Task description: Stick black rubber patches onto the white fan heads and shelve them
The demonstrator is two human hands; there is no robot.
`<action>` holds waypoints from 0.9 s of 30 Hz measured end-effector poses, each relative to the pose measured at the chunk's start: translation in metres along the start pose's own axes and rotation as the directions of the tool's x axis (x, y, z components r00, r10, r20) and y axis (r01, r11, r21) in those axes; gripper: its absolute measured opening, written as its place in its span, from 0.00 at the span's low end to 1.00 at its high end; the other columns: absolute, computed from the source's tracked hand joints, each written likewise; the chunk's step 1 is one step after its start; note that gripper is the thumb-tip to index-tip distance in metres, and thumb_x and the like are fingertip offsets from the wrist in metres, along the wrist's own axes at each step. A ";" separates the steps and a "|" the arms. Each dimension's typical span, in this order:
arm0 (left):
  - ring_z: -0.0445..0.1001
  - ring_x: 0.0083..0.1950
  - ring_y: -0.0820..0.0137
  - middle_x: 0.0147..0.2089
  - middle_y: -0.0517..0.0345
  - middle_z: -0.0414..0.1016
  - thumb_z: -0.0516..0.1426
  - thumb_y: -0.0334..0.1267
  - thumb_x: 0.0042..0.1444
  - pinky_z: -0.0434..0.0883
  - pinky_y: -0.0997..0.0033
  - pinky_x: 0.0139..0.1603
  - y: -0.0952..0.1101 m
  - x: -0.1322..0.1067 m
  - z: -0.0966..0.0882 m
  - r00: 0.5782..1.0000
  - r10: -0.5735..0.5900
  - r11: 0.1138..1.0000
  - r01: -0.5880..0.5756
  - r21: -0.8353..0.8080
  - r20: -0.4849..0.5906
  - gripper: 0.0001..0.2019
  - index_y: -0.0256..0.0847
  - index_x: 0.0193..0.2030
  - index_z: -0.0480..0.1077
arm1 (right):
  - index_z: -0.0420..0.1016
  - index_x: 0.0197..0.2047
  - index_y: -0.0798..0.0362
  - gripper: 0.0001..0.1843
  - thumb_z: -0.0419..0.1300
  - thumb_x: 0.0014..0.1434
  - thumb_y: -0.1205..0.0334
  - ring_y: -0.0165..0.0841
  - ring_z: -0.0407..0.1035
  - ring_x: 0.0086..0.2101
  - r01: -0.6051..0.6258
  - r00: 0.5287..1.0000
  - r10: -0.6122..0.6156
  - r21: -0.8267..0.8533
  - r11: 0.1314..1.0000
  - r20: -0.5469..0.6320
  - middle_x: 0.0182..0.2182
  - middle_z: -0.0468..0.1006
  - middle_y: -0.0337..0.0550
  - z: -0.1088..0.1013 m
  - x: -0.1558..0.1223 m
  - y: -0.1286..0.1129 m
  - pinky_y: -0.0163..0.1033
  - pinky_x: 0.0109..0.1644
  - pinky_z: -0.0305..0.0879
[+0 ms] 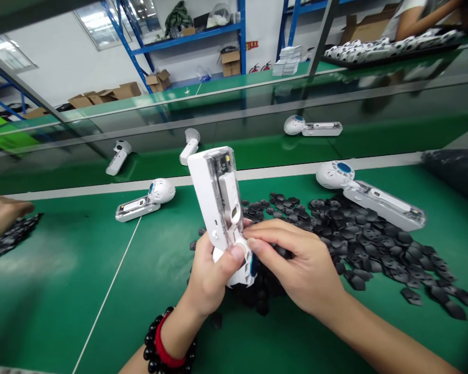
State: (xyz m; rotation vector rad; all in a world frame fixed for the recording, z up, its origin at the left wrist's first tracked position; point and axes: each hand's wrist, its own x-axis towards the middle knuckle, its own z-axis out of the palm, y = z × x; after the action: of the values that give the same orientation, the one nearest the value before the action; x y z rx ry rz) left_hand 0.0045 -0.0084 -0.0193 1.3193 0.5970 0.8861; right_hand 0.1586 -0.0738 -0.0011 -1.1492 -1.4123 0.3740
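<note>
My left hand is wrapped round the lower part of a white handheld device, which stands nearly upright with its transparent face to the right. Its rounded head points down, and a bit of blue shows on it beside my thumb. At the device's neck, the thumb and forefinger of my right hand are pinched together. Whatever sits between those fingertips is too small or hidden to make out. Under and behind both hands spreads a pile of small black plastic pieces.
A similar device lies on the pile at right, another on the green table at left. Several more, including one, lie on the green strip beyond the pale ledge. Another person's hand is at far left, over more black pieces.
</note>
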 end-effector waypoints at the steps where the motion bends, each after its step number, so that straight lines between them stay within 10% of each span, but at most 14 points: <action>1: 0.77 0.53 0.63 0.52 0.58 0.80 0.62 0.48 0.61 0.72 0.69 0.57 0.000 0.000 0.000 1.000 0.015 1.000 -0.015 -0.014 0.001 0.16 0.47 0.54 0.77 | 0.82 0.44 0.55 0.08 0.62 0.65 0.70 0.31 0.80 0.43 0.029 0.999 -0.029 -0.022 0.999 0.017 0.42 0.84 0.43 0.000 -0.002 0.000 0.31 0.52 0.76; 9: 0.77 0.55 0.64 0.53 0.59 0.79 0.60 0.47 0.62 0.72 0.71 0.58 0.006 0.002 -0.001 0.991 0.120 0.992 -0.122 -0.028 -0.068 0.15 0.47 0.53 0.77 | 0.48 0.76 0.58 0.45 0.65 0.64 0.52 0.39 0.57 0.68 0.040 0.970 -0.001 -0.158 0.987 0.241 0.67 0.61 0.56 0.014 -0.026 -0.001 0.40 0.70 0.62; 27: 0.80 0.45 0.65 0.45 0.54 0.82 0.65 0.49 0.58 0.76 0.71 0.48 0.012 0.001 0.004 0.983 0.084 0.980 -0.052 0.190 -0.165 0.19 0.39 0.50 0.76 | 0.62 0.66 0.57 0.30 0.65 0.64 0.62 0.43 0.68 0.58 0.164 0.983 -0.141 -0.228 0.960 0.113 0.58 0.73 0.55 0.020 -0.022 0.006 0.47 0.61 0.70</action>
State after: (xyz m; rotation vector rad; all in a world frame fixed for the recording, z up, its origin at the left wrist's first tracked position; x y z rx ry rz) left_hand 0.0063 -0.0096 -0.0062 1.4456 0.7886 1.0279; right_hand 0.1386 -0.0810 -0.0233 -1.2159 -1.6526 0.1555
